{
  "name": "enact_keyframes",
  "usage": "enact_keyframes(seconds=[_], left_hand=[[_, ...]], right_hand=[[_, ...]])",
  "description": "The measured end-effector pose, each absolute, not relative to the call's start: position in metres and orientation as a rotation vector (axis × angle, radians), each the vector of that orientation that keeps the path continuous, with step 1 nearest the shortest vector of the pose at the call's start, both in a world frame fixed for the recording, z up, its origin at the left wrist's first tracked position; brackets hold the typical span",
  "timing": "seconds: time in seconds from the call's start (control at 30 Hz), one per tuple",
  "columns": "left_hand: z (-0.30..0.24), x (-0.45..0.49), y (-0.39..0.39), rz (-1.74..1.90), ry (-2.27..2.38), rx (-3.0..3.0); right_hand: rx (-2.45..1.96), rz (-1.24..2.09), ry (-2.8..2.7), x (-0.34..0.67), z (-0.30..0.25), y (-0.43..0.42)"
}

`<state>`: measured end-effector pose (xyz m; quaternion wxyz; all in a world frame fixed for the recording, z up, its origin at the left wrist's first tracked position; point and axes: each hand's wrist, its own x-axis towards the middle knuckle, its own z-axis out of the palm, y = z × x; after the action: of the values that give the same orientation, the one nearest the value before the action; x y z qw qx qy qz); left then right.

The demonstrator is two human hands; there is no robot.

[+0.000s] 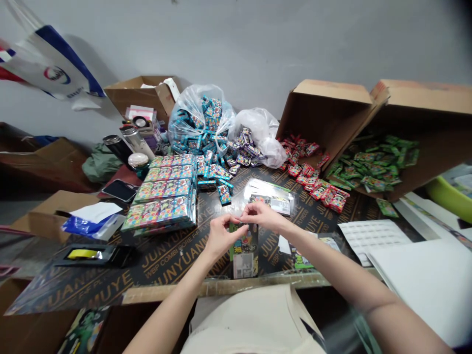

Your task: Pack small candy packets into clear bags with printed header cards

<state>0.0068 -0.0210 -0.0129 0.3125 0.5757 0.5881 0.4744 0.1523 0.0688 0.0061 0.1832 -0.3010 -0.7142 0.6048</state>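
My left hand (220,235) and my right hand (262,216) meet above the table's front edge, fingers pinched together on the top of a clear plastic packet (245,250) that holds small printed cards. The packet stands upright between the hands. Just behind it lies a stack of flat clear sleeves (271,196). Small blue boxes (217,174) lie loose a little beyond my left hand.
Stacked colourful packs (164,196) sit left of my hands. A plastic bag of blue boxes (201,120) stands behind. Tipped cardboard boxes spill red packets (313,179) and green packets (372,164) at right. White sheets (372,236) lie at right, a tape dispenser (90,254) at left.
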Motion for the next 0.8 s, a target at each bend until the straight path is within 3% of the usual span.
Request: enact_keyframes(seconds=[0.23,0.43,0.5,0.67,0.8], left_hand=[[-0.023,0.013,-0.020,1.331,1.619,1.422],[-0.021,0.013,-0.047,1.261,1.346,1.138],[-0.015,0.000,-0.065,1.222,1.451,1.274],[-0.034,-0.053,-0.101,1.033,1.847,2.017],[-0.085,-0.094,-0.113,0.490,2.084,2.188]], right_hand=[[-0.942,1.721,-1.781,0.152,-0.004,0.059],[-0.944,1.686,-1.626,0.156,-0.018,0.056],[-0.987,1.502,-1.743,0.167,-0.025,0.070],[-1.392,0.626,-2.290,0.223,-0.055,0.130],[-1.614,0.518,-2.450,0.256,-0.083,0.167]])
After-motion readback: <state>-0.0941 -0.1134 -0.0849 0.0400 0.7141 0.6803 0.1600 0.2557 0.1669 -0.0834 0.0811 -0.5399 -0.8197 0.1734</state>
